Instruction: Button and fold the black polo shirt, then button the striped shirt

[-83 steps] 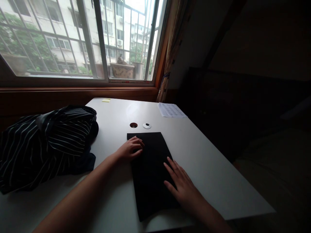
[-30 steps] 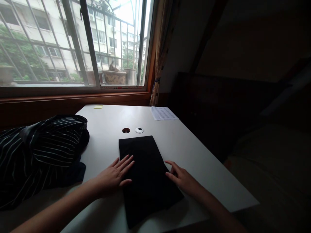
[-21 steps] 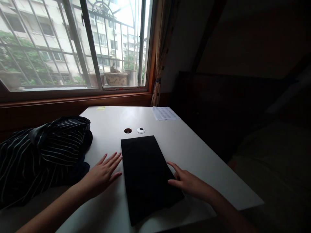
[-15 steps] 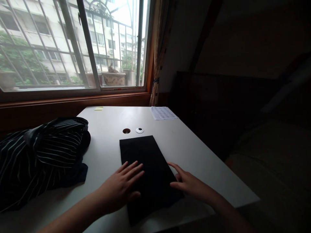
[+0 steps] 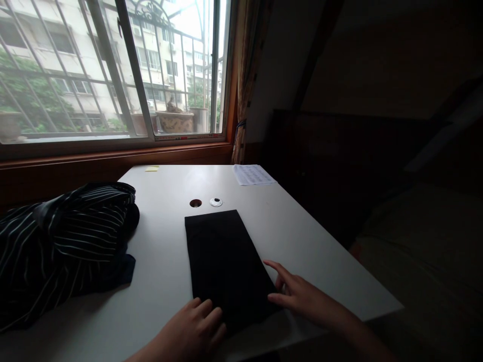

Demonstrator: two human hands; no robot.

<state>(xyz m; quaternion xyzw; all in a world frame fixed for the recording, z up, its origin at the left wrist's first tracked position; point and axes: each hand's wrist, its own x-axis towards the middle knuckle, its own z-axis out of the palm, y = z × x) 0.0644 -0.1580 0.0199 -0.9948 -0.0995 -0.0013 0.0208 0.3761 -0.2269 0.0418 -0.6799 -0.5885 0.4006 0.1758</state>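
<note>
A black folded cloth [image 5: 222,256], probably a garment, lies flat in a long rectangle on the white table. My left hand [image 5: 196,324] is at its near left corner, the fingers curled down over the edge; the thumb is hidden under them. Along the right edge of the cloth rests my right hand [image 5: 298,294], its index finger stretched out and the thumb apart from it. The thumb tip touches the cloth near its lower right corner, and nothing is held between the fingers.
A heap of black clothing with white stripes [image 5: 75,236] covers the table's left side. Printed papers [image 5: 252,174] and a yellow note [image 5: 152,169] lie at the far edge. A round hole [image 5: 195,203] and its white cover [image 5: 216,202] are beyond the cloth. A window [image 5: 169,75] stands behind.
My left hand has slid from lying flat on the cloth to its near left corner, and its fingers have curled. My right hand has shifted slightly nearer along the right edge.
</note>
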